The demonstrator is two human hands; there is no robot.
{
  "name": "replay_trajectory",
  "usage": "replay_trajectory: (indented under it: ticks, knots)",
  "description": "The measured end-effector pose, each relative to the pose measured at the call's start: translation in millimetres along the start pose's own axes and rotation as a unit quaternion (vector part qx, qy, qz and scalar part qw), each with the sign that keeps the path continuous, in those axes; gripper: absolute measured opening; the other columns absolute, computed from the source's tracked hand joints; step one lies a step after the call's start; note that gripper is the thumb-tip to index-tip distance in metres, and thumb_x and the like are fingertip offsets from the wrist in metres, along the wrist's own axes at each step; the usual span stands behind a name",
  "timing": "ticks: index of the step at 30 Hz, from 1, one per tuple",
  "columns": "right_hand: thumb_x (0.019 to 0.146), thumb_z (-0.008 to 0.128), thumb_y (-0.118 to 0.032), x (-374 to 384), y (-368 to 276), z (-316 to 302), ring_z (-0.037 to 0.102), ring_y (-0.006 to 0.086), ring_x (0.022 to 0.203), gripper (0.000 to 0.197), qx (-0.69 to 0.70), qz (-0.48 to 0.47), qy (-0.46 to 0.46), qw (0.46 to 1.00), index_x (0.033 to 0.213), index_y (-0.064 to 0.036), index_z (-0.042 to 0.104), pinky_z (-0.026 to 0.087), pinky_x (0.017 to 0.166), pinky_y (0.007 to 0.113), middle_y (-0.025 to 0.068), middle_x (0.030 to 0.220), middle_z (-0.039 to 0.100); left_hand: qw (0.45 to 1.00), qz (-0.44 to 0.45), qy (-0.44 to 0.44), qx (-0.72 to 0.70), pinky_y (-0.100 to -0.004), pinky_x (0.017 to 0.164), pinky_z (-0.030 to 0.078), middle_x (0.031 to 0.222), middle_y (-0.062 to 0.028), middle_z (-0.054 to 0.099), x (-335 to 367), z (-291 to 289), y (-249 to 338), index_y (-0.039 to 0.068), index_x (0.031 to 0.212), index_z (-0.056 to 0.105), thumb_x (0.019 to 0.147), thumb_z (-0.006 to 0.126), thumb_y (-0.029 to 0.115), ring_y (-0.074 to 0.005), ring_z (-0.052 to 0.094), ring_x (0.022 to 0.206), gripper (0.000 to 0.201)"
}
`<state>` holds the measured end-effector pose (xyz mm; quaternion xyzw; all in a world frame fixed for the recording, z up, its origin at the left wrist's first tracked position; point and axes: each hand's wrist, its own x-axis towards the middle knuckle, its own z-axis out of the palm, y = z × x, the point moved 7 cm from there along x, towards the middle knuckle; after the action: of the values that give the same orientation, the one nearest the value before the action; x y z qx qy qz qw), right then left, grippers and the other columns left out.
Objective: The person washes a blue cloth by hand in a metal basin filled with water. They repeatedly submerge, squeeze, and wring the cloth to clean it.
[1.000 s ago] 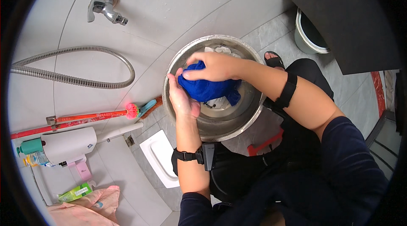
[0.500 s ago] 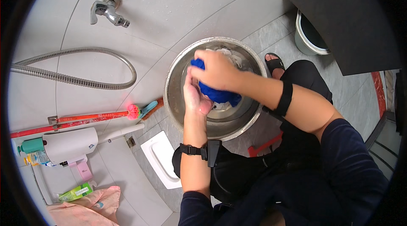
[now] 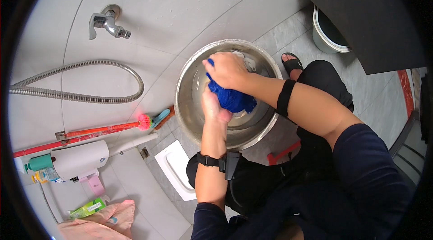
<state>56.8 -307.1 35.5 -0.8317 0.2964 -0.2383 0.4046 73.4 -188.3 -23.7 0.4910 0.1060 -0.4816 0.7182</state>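
Head view, looking straight down over a tiled bathroom floor [image 3: 266, 154]. Round steel basin [image 3: 189, 100] set on the floor between the knees, likely so both arms reach in from above; smooth, shiny, curved wall, with what looks like shallow cloudy water at the bottom. Blue cloth [image 3: 232, 98] bunched inside the basin, just right of centre, wet-looking, knobbly and crumpled. Right hand [image 3: 228, 69] closed over the top of the cloth, grip shut on it, knuckles up, pressing down. Left hand [image 3: 214, 107] cupped against the cloth's left side from below, palm up, fingers wrapped on the fabric; grip likewise closed on the cloth, so the bundle sits squeezed between the two hands. Something pale [image 3: 246, 59] in the basin beyond the right hand, too hidden to name. Black bands on both arms: one at the left wrist [image 3: 212, 161], one on the right forearm [image 3: 285, 98].

Around the basin: metal tap [image 3: 108, 21] on the grey wall, ribbed flexible hose [image 3: 90, 98] looping below it. Red-handled brush with a pink bristle head [image 3: 144, 121] lying along the wall's foot. White squat-pan edge [image 3: 173, 170] just left of the knees. Pale bucket [image 3: 327, 37] tucked under a dark cabinet [image 3: 361, 10], well apart from the basin. Black sandal [image 3: 292, 63] just beyond the basin rim. Pink cloth [image 3: 108, 222] heaped at the lower left, green packet [image 3: 88, 208] beside it.
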Motion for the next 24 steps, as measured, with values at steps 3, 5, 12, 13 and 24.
replay_trajectory:
  ticks: [3, 5, 12, 13, 24]
  knots:
    - [0.092, 0.060, -0.037, -7, 11, 13, 0.063, 0.0420, 0.088, 0.033, 0.089, 0.068, -0.010, 0.994, 0.092, -0.0042, 0.064, 0.049, 0.079, 0.051, 0.0184, 0.086, 0.065, 1.000, 0.008, 0.012, 0.011, -0.0439, 0.089, 0.054, 0.114, -0.0124, 0.067, 1, -9, 4, 0.009, 0.118, 0.062, 0.099, 0.041, 0.033, -0.0260, 0.066, 0.104, 0.037]
    - [0.090, 0.062, -0.038, -16, 11, 13, 0.063, 0.0411, 0.090, 0.033, 0.107, 0.030, 0.017, 0.994, 0.101, -0.0069, 0.063, 0.050, 0.079, 0.049, 0.0196, 0.096, 0.063, 1.000, 0.011, 0.018, 0.005, -0.0436, 0.087, 0.055, 0.113, -0.0119, 0.067, 1, -13, 7, 0.009, 0.116, 0.062, 0.099, 0.041, 0.033, -0.0265, 0.066, 0.102, 0.036]
    - [0.084, 0.069, -0.033, -86, -66, -6, 0.063, 0.0388, 0.078, 0.032, 0.130, -0.154, -0.050, 0.978, 0.102, -0.0082, 0.060, 0.053, 0.065, 0.045, 0.0167, 0.100, 0.055, 0.991, 0.063, -0.018, -0.119, -0.0432, 0.080, 0.048, 0.087, -0.0083, 0.062, -1, -45, 45, 0.010, 0.088, 0.056, 0.098, 0.039, 0.045, -0.0270, 0.058, 0.085, 0.039]
    - [0.085, 0.068, -0.031, -87, -78, -9, 0.063, 0.0383, 0.075, 0.028, 0.114, -0.192, -0.053, 0.973, 0.097, -0.0069, 0.061, 0.053, 0.064, 0.045, 0.0166, 0.094, 0.057, 0.992, 0.066, 0.021, -0.106, -0.0428, 0.082, 0.047, 0.085, -0.0077, 0.061, -4, -52, 47, 0.012, 0.086, 0.056, 0.097, 0.041, 0.046, -0.0263, 0.058, 0.085, 0.039]
    - [0.091, 0.058, -0.044, -14, 11, 14, 0.065, 0.0464, 0.082, 0.043, 0.074, 0.082, -0.053, 0.992, 0.091, -0.0019, 0.068, 0.051, 0.076, 0.052, 0.0246, 0.085, 0.068, 0.999, 0.005, 0.022, 0.028, -0.0447, 0.090, 0.054, 0.115, -0.0132, 0.068, -16, -1, 18, 0.007, 0.120, 0.063, 0.099, 0.037, 0.035, -0.0295, 0.068, 0.101, 0.043]
